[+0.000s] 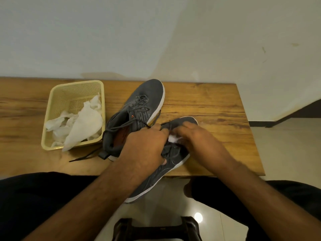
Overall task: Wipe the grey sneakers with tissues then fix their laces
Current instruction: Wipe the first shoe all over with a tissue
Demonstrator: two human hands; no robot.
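Two grey sneakers with white soles lie on a wooden table (pixel 217 105). The far sneaker (pixel 144 100) rests toe away from me, its dark laces loose and trailing toward the table's front. The near sneaker (pixel 166 162) juts over the front edge. My left hand (pixel 147 145) is shut around its middle, over the tongue and laces. My right hand (pixel 196 136) presses a small white tissue (pixel 173 138) against the sneaker's upper near the toe; the hand is blurred.
A cream plastic basket (pixel 55 94) holding crumpled white tissues (pixel 83 122) stands at the table's left. A dark stool (pixel 156 228) sits on the tiled floor below, between my knees. A pale wall backs the table.
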